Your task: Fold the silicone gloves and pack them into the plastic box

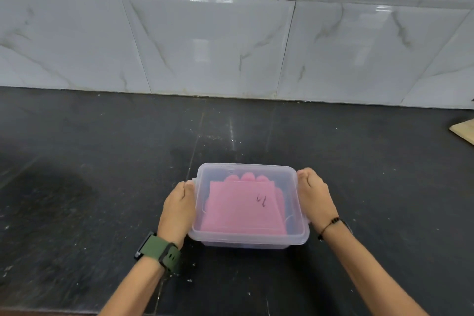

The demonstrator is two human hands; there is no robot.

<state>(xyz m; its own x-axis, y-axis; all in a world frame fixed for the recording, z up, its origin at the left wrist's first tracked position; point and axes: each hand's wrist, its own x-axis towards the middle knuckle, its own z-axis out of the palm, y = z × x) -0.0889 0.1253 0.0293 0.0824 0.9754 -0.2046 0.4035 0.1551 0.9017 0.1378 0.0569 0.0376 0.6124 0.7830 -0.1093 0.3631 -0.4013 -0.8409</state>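
Nearest the camera, two bare forearms reach forward; the left wrist carries an olive-green strapped wristwatch (161, 251), the right a thin black cord bracelet (329, 226). The left hand (178, 209) is closed against the left short side of the clear, round-cornered rectangular plastic box (295, 237), thumb on the lid edge. The right hand (314, 195) is wrapped likewise over the right side. Whether latches are being pressed cannot be told.

The translucent snap-on plastic lid (284, 177) sits on the box. Through it, the pink silicone gloves (238, 205) lie folded flat inside, matte and slightly hazed, rounded fingertips pointing to the far wall. A small dark scribble (262, 199) shows over them; whether it is on the lid or the glove is unclear.

Assessment: folding and packing appear complete; at most, seating the lid firmly remains.

The box rests on a dark, speckled, polished stone countertop (102, 161). A pale wooden board corner (464, 132) enters at far right. Beyond stands a glossy grey marble-veined tile wall (230, 46).
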